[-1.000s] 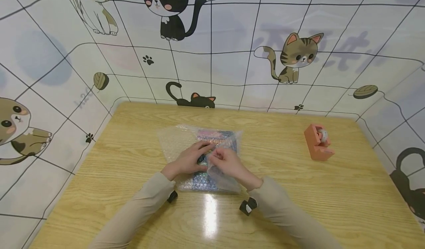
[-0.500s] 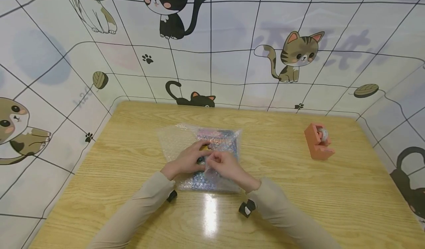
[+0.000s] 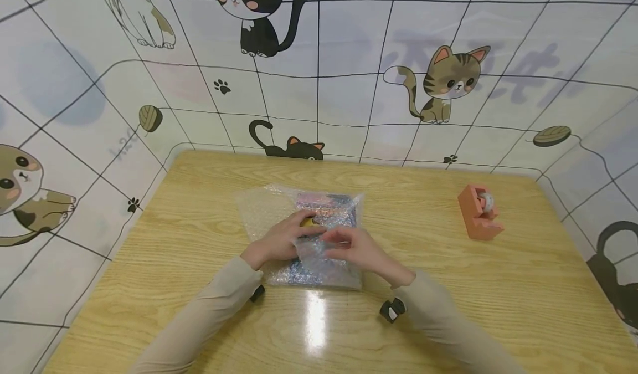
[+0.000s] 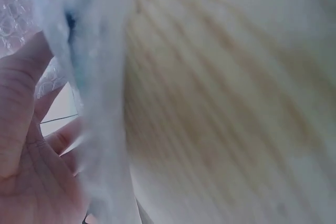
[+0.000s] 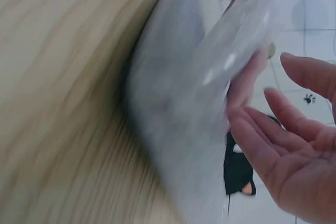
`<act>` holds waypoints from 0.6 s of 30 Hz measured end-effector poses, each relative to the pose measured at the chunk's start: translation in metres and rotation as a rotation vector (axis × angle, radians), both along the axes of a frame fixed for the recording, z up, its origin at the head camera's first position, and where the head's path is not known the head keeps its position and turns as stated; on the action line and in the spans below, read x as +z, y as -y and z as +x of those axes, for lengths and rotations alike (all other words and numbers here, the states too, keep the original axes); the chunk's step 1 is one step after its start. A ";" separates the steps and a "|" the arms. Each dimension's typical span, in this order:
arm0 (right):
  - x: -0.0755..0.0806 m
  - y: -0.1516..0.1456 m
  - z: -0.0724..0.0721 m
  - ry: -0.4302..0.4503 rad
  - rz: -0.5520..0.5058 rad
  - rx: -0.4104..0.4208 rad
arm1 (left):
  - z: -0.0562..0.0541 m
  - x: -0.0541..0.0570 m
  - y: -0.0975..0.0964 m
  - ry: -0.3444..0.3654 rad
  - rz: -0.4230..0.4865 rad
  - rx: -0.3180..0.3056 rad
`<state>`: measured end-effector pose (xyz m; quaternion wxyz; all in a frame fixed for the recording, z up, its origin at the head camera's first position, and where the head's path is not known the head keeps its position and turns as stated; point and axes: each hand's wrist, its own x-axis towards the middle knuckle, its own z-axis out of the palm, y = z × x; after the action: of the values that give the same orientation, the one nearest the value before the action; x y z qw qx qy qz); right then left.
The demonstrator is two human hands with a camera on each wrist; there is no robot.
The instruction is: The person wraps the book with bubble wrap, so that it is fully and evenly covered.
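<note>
Nearest to the wearer, two beige sleeves (image 3: pixel 199 313) lead in over the table (image 3: pixel 413 213). The right hand (image 3: pixel 366 252) is at the bubble wrap's loose flap (image 3: pixel 313 255), fingers fairly straight, thumb apart, pinching nothing that I can see; the wrist views are blurred, so whether its fingertips touch the film I cannot tell. The left hand (image 3: pixel 281 238) lies across the bubble wrap (image 3: pixel 256 213), fingers spread rather than curled, no grip. Beneath the hands a flat, printed blue-and-pink item (image 3: pixel 326 210) lies on the table inside the wrap, a margin of film reaching out to its left. Judgement: the left palm should bear down lightly and evenly so the item cannot skid, while the right fingers guide the flap from its edge, low and flat, without creasing or tugging. Beyond, well apart to the right, stands a coral tape dispenser (image 3: pixel 480 219); farthest, a cat-patterned wall covering (image 3: pixel 344 102).
</note>
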<state>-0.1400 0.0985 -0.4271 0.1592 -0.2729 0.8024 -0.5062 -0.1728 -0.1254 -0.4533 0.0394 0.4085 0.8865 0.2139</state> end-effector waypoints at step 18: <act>-0.016 -0.008 0.009 -0.254 0.507 0.015 | -0.004 -0.004 0.008 0.149 0.094 -0.053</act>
<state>-0.1314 0.1070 -0.4428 0.1241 -0.2916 0.9149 -0.2501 -0.1768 -0.1332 -0.4571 0.0916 0.4163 0.8588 0.2841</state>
